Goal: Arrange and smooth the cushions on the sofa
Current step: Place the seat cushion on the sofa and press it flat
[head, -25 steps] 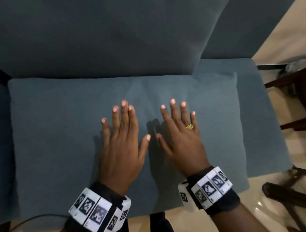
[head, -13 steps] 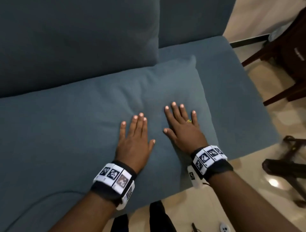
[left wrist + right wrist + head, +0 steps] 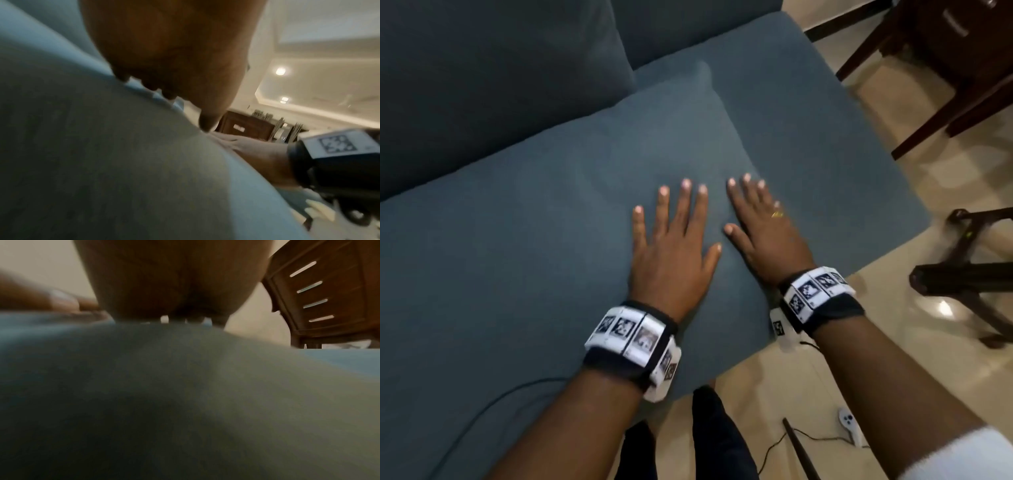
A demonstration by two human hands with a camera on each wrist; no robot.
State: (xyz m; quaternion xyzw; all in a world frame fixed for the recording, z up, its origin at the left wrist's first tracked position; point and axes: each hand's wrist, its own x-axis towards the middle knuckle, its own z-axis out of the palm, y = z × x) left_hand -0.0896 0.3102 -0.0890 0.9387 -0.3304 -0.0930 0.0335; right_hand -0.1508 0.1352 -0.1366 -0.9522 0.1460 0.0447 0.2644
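Note:
A blue-grey cushion lies flat on the sofa seat, its right end near the seat's end. My left hand rests palm down on the cushion with fingers straight and spread. Beside it, my right hand, wearing a gold ring, also lies flat near the cushion's right edge. In the left wrist view the left palm hovers over the cushion fabric, and the right hand shows beyond. The right wrist view has the right palm pressing onto the fabric.
A back cushion stands upright behind the flat one. Dark wooden chair legs and a dark stand sit on the tiled floor to the right. A white controller with a cable lies on the floor by my legs.
Both hands have slid rightward along the cushion toward its right end, staying flat. The head view has swung, so the sofa now runs diagonally.

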